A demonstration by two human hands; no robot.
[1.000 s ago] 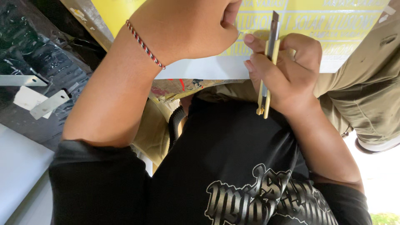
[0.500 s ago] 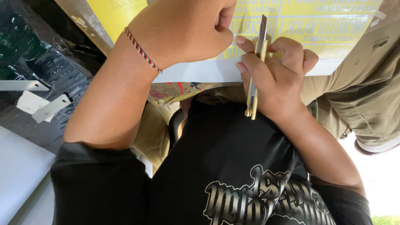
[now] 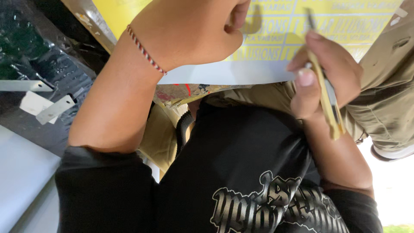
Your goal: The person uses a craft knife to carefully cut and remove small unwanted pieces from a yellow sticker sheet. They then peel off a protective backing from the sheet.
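Two hands show in the head view, both ours. Our left hand (image 3: pixel 189 32) is clenched into a fist pressed down on the yellow printed sheet (image 3: pixel 276 30), fingers curled under so we cannot tell whether they grip anything; a red-and-white braided bracelet (image 3: pixel 145 51) circles that wrist. Our right hand (image 3: pixel 327 80) has its fingers (image 3: pixel 306 80) wrapped tight around one utility knife (image 3: pixel 327 99) with a yellow handle — its blade end points up onto the sheet, its butt sticks out below the palm toward our trousers (image 3: pixel 388 99). The sheet has one white margin (image 3: pixel 233 72) along its near edge, and the knife crosses that edge at the right.

No containers appear; at the far left lie black plastic wrap (image 3: pixel 39 64) and two pale strips (image 3: pixel 43 99) beside a grey-white panel (image 3: pixel 21 172).

Against half a second ago, the knife has slid to the right along the sheet's edge and tilted the other way, the handle now leaning right at the bottom. Our left fist has stayed in roughly the same place.

Counted: two hands, one knife, one sheet, one bracelet, two strips.
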